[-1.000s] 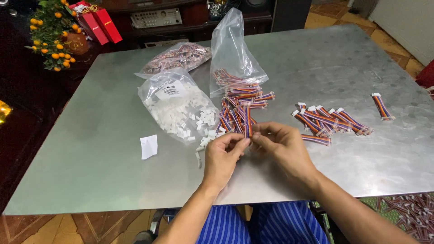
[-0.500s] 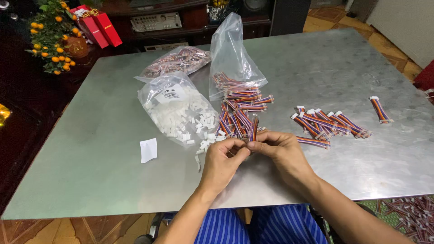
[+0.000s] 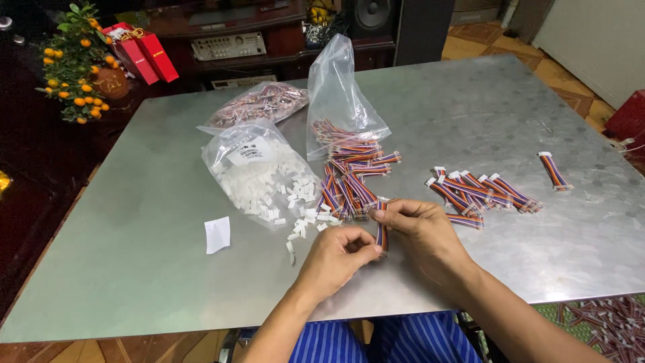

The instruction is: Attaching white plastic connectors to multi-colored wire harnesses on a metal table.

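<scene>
Steel table [image 3: 168, 269] fills my view, with a dark cabinet and a small orange-fruited tree [image 3: 77, 64] at eleven o'clock beyond it. I see my left hand [image 3: 336, 259] curled, thumb and fingertips pinched on the lower end of a striped cable [image 3: 381, 232]. My right hand [image 3: 423, 235] comes in from three o'clock, fingers bent over the cable's top end, so both hands grip it, held upright just above the table's near edge. At twelve o'clock from the hands lies a heap of cables [image 3: 349, 178] spilling from an open bag [image 3: 339, 101]. At ten o'clock sits a bag of white connectors [image 3: 259, 171], some loose beside it. A finished row [image 3: 477, 191] lies at two o'clock. A paper slip [image 3: 217, 234] rests at nine o'clock.
</scene>
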